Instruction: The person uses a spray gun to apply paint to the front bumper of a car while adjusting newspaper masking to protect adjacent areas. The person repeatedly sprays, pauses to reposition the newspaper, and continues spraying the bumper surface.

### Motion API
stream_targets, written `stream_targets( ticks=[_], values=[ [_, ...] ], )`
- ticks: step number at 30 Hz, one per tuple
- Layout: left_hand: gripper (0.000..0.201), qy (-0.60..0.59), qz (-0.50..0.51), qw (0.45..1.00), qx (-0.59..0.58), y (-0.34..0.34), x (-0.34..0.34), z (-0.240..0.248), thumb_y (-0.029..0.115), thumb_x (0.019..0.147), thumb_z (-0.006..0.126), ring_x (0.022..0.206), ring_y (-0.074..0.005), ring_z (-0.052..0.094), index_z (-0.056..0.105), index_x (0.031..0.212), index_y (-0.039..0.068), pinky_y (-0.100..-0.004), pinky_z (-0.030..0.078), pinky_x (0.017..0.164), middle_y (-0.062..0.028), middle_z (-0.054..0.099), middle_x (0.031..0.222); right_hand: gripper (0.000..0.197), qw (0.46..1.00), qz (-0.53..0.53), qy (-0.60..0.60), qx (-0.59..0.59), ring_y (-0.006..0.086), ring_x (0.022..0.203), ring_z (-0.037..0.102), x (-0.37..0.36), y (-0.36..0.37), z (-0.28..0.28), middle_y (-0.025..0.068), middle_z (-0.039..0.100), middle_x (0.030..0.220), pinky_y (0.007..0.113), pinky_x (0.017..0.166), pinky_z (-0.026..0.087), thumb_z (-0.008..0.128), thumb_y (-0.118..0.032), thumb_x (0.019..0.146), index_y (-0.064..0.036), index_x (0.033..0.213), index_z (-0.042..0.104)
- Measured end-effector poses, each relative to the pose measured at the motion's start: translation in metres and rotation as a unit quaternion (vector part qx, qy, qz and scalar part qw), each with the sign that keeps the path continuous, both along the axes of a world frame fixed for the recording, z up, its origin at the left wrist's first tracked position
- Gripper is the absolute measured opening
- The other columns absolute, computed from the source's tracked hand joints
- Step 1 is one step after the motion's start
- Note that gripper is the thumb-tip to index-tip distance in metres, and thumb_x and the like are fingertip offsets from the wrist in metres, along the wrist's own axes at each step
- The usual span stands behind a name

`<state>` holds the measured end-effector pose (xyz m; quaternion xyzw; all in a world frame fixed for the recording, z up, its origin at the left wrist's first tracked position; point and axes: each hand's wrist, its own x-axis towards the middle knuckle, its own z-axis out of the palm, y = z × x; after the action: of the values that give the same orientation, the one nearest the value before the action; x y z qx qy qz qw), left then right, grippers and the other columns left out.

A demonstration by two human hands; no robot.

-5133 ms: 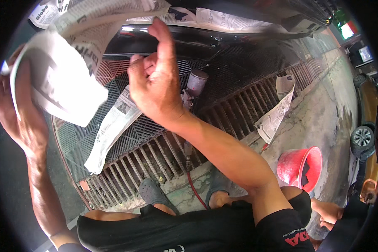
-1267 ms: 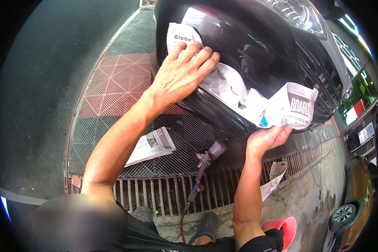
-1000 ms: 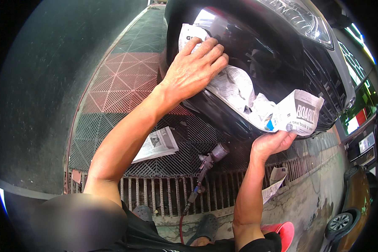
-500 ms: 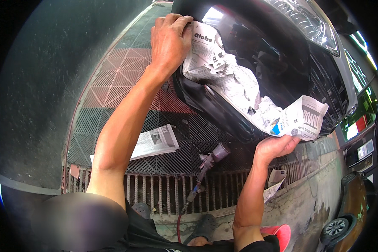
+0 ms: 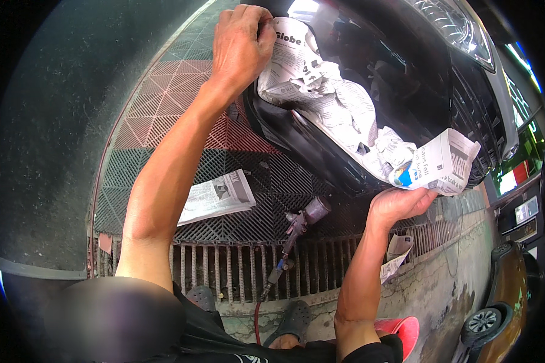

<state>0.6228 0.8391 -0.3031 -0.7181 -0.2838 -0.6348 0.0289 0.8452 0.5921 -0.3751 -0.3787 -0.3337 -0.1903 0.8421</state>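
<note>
A crumpled strip of newspaper [image 5: 348, 103] runs diagonally along the lower part of a car's glossy black front bumper [image 5: 399, 91]. At its upper left end, my left hand [image 5: 242, 48] pinches the paper's edge against the bumper, fingers bent. My right hand [image 5: 402, 204] is closed at the lower right end, palm up under a flap of the sheet, with some of its fingers hidden by the paper. Between the two hands the newspaper is bunched and wrinkled, lying along a ledge of the bumper.
A spray gun [image 5: 300, 224] with a red hose [image 5: 257, 320] lies across the floor mat and drain grate [image 5: 230, 266]. Folded newspaper [image 5: 221, 196] rests on the mat, another piece [image 5: 396, 254] over the grate. A red bucket [image 5: 406, 333] stands lower right; a brown car [image 5: 502, 296] is beyond.
The whole scene has shifted slightly upward in the view. Both hands keep their hold on the newspaper, and its flap at the right hand sits a little differently.
</note>
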Motion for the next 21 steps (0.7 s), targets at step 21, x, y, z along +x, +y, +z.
stream_targets(
  ticks=[21],
  values=[
    [0.021, -0.054, -0.129, 0.987, 0.076, -0.009, -0.024, -0.051, -0.001, 0.086, 0.068, 0.087, -0.0288, 0.060, 0.059, 0.106, 0.001, -0.0385, 0.051, 0.081, -0.0134, 0.060, 0.095, 0.048, 1.000, -0.005, 0.004, 0.018, 0.0246, 0.126, 0.060, -0.001, 0.007, 0.004, 0.0167, 0.061, 0.139, 0.041, 0.110, 0.044, 0.055, -0.027, 0.105, 0.0086, 0.138, 0.056]
  ],
)
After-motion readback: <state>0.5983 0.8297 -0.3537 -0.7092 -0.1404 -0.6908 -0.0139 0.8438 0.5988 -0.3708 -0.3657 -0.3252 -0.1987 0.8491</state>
